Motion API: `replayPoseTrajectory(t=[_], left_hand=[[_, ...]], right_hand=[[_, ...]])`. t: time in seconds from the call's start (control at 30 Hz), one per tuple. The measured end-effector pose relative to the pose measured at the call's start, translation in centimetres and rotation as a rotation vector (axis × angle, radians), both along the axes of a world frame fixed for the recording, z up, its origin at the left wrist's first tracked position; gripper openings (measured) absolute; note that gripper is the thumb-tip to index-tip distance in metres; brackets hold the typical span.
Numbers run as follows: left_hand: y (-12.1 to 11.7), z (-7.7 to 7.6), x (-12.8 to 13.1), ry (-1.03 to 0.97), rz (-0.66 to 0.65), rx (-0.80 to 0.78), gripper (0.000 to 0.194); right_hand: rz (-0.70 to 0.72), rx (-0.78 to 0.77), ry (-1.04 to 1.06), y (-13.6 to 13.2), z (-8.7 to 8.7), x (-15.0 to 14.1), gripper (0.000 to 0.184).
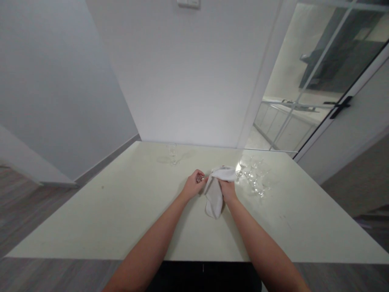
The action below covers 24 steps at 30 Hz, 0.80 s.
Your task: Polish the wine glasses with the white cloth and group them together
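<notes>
Head view, near to far. Near edge of the pale table (91, 219) runs beneath both forearms; the widest room for moving lies left of the left forearm, with more to the right of the right one.

Left hand (192, 184): fingers curled closed around part of a clear glass (199, 178). Right hand (228, 190): closed on a white cloth (214, 198), which covers the glass's other end; one corner hangs toward the near edge.

Progress, judged from layout: wiping of this piece seems under way, not finished. Glassware cluster (251, 178) sits just beyond the right hand, pieces overlapping; count and posture unclear. Little room on that side.

Farther off, a single stemmed glass (172, 153) stands upright at left, well apart from the cluster, near the far edge. Possibly one finished, the cluster left to do; cannot confirm. White wall (182, 89) bounds reach beyond.
</notes>
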<state>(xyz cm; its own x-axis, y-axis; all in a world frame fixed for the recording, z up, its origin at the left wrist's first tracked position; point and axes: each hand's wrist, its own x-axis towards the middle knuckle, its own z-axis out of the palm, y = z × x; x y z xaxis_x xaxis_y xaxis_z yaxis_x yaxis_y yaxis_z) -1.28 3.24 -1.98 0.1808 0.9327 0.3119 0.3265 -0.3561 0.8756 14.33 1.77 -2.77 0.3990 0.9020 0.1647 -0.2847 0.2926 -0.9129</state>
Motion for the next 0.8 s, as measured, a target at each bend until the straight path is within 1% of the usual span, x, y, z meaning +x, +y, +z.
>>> replayPoseTrajectory(t=[0.1, 0.17, 0.23, 0.3, 0.33, 0.47, 0.5, 0.53, 0.57, 0.63, 0.67, 0.73, 0.8], left_hand=[[-0.5, 0.4, -0.1, 0.025, 0.050, 0.144, 0.029], [-0.9, 0.8, -0.1, 0.054, 0.046, 0.248, 0.026], [-1.0, 1.0, -0.1, 0.082, 0.031, 0.278, 0.023], [-0.8, 0.9, 0.1, 0.044, 0.036, 0.212, 0.023], [-0.6, 0.8, 0.2, -0.002, 0.042, 0.141, 0.024], [0.4, -0.1, 0.5, -0.156, -0.016, -0.273, 0.029], [0.5, -0.3, 0.5, -0.168, -0.016, -0.318, 0.030], [0.5, -0.3, 0.5, -0.171, 0.004, -0.306, 0.031], [0.5, -0.3, 0.4, -0.165, 0.046, -0.239, 0.032], [0.2, 0.0, 0.3, -0.106, 0.123, -0.010, 0.035], [0.0, 0.2, 0.2, -0.052, 0.122, 0.108, 0.035], [-0.4, 0.7, 0.0, 0.065, 0.046, 0.283, 0.032], [-0.6, 1.0, -0.1, 0.141, -0.038, 0.348, 0.024]], right_hand=[[0.044, -0.065, 0.045, 0.2, -0.3, -0.1, 0.035], [0.062, -0.147, 0.097, 0.2, -0.5, -0.2, 0.031], [0.065, -0.207, 0.132, 0.3, -0.7, -0.2, 0.030], [0.062, -0.233, 0.139, 0.3, -0.8, -0.2, 0.029], [0.062, -0.232, 0.135, 0.3, -0.8, -0.2, 0.028], [0.097, -0.203, 0.092, 0.3, -0.9, -0.3, 0.029], [0.103, -0.204, 0.090, 0.3, -1.0, -0.3, 0.030], [0.108, -0.212, 0.100, 0.3, -1.0, -0.3, 0.030], [0.109, -0.223, 0.123, 0.3, -1.0, -0.4, 0.030], [0.114, -0.258, 0.195, 0.4, -0.9, -0.4, 0.031], [0.121, -0.281, 0.231, 0.5, -0.9, -0.4, 0.033], [0.132, -0.326, 0.283, 0.6, -0.8, -0.2, 0.038], [0.129, -0.355, 0.302, 0.6, -0.7, -0.1, 0.040]])
